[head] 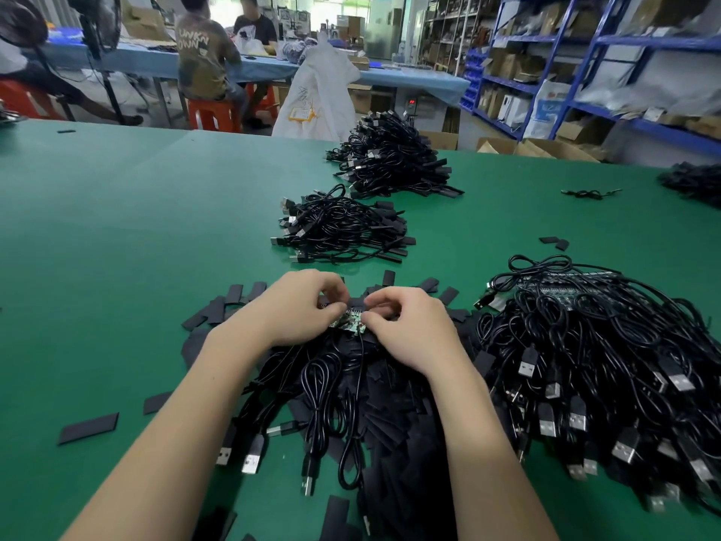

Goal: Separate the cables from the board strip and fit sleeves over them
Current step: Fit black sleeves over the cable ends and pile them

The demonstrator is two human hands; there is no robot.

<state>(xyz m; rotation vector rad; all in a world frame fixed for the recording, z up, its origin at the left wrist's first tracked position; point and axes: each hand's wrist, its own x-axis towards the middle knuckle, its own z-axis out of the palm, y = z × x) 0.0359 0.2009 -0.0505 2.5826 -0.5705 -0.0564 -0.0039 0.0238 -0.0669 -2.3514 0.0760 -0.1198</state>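
I have my left hand [298, 306] and right hand [405, 326] pinched narrow on either side of the small green board strip [348, 321], which sits between them just above the loose cables [327, 388] and flat black sleeves [218, 310] spread on the table [117, 247]. The strip looks thin, stiff and brittle, so I judge it wants gripping close to the break line and snapping gently, without tugging the solder joints. The cables are light and floppy; I would take each near its board end, where a limp sleeve slides on easiest.
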